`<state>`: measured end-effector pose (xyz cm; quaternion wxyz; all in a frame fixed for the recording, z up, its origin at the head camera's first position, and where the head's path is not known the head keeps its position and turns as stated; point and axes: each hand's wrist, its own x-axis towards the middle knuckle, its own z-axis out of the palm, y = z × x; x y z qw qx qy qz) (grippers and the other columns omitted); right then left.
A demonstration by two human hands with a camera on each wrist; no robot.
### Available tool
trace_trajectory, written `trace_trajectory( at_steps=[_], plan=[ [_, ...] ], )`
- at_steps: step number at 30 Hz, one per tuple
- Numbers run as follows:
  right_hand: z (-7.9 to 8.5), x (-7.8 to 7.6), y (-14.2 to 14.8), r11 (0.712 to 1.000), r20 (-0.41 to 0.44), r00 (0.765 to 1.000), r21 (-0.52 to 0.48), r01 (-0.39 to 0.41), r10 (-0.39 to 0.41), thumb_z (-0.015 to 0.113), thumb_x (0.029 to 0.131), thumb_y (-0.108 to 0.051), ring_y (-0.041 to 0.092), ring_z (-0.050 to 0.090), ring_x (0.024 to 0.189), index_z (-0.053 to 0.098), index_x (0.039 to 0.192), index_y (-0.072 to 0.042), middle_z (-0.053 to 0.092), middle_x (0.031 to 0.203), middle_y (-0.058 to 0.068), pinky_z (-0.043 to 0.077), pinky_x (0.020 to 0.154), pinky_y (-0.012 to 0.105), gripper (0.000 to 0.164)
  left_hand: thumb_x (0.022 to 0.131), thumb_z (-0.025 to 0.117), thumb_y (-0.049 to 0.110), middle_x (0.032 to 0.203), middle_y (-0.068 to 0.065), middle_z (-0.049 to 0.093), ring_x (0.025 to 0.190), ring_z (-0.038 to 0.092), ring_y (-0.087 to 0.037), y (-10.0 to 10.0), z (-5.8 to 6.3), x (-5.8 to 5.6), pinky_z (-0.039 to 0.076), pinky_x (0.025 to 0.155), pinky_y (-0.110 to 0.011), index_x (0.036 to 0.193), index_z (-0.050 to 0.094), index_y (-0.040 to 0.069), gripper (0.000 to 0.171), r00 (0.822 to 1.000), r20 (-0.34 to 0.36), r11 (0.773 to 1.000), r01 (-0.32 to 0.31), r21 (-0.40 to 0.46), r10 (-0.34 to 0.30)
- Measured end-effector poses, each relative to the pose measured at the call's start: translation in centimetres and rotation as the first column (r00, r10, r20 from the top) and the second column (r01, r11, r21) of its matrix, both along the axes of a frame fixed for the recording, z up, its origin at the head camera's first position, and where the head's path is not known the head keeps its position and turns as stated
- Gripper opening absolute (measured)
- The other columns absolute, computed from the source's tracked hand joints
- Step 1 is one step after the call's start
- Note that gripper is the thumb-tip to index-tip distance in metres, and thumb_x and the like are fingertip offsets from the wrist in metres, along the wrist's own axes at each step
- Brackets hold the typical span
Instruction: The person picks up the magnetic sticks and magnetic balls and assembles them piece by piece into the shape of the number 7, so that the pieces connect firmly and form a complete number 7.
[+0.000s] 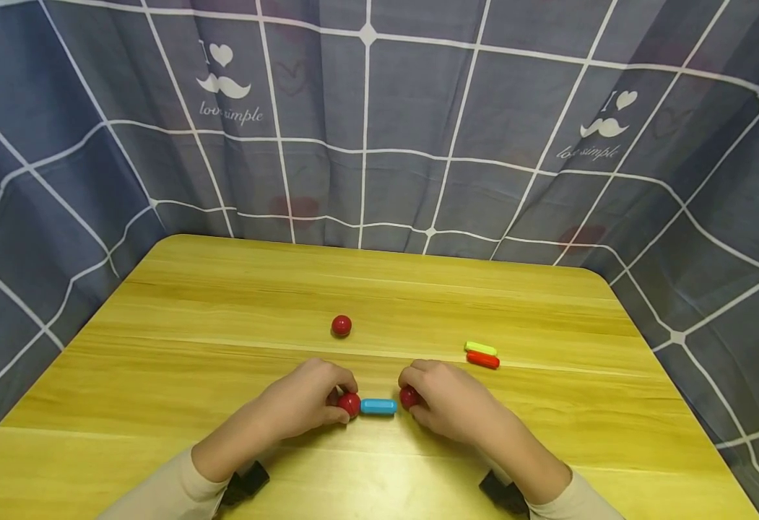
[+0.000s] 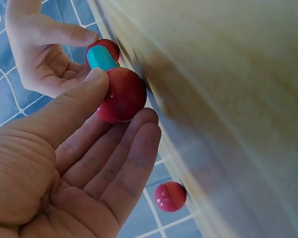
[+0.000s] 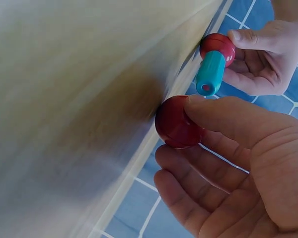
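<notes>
Evidently, we were at the joining step: our left hand (image 1: pixel 306 399) pinched a first red ball (image 1: pixel 349 405) touching one end of the blue rod (image 1: pixel 378 406), and our right hand (image 1: pixel 452 399) grasped a second red ball (image 1: pixel 408 398) between thumb and fingers, just short of the rod's other end. We judged that the next move called for squaring that ball to the free end and closing the slim gap with a steady left grip. Farther across the bench (image 1: pixel 223 296) lay a third red ball (image 1: pixel 341 326), a red rod (image 1: pixel 483 360) and a yellow-green rod (image 1: pixel 481 348).
</notes>
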<state>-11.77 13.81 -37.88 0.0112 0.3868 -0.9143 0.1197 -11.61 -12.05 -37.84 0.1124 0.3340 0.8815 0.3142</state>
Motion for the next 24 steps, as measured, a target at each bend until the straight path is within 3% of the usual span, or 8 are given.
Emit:
trace_trajectory(
  at_steps=[24],
  plan=[
    [0.25,0.84,-0.19,1.0,0.065,0.998,-0.005,0.0,0.0,0.077,0.082,-0.014,0.005,0.052,0.074,0.064,0.097,-0.014,0.058,0.087,-0.008,0.048,0.068,0.021,0.02,0.078,0.082,0.007,0.085,0.004,0.067,0.071,0.059,0.0,0.06,0.0,0.01,0.049,0.062,-0.018,0.095,0.071,0.007,0.02,1.0,-0.011,1.0,-0.002,-0.011,0.002]
  ],
)
